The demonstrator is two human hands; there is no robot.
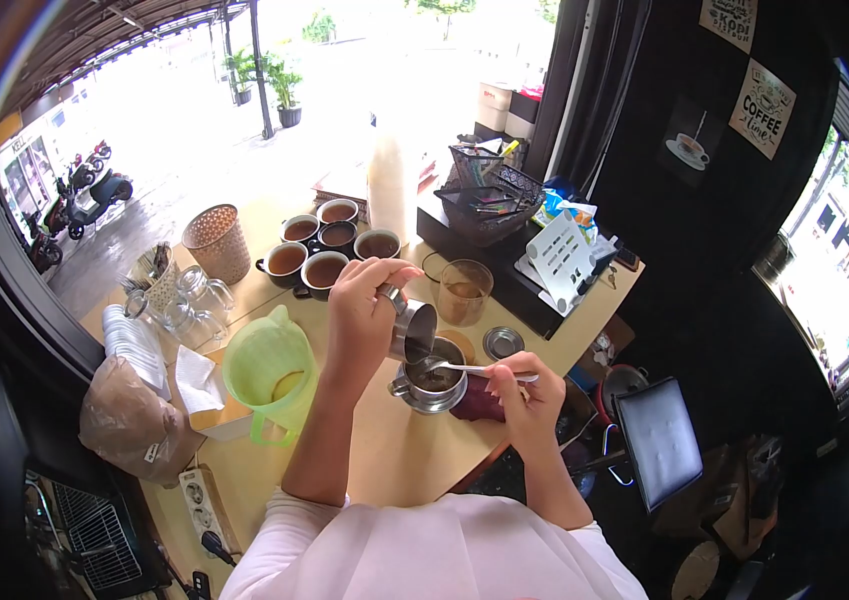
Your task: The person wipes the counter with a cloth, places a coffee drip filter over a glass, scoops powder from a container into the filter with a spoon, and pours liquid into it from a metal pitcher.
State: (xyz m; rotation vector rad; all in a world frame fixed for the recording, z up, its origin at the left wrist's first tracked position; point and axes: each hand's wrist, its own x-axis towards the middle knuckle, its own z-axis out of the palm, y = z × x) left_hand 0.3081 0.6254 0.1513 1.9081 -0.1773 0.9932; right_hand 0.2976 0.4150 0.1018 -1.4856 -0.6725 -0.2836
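My left hand (pixel 366 303) is closed around the handle of a small metal pitcher (pixel 412 330), which is tilted with its mouth low over a metal cup. That metal cup (pixel 428 402) has a side handle and a flared base, like a coffee dripper; dark contents show inside. Pinched in my right hand (pixel 530 398) is a metal spoon (pixel 484 370), its bowl end inside the cup. Whether liquid is flowing from the pitcher I cannot make out. Just behind stands a clear glass jug (pixel 464 292) with some brown contents, and a round metal lid (pixel 503 344) lies to the right.
Several dark cups (pixel 324 271) of brown drink stand behind my left hand. A green plastic pitcher (pixel 269 365), glass mugs (pixel 194 310) and a woven basket (pixel 216 245) are at left. A white bottle (pixel 389 185) and black basket (pixel 489 200) stand farther back.
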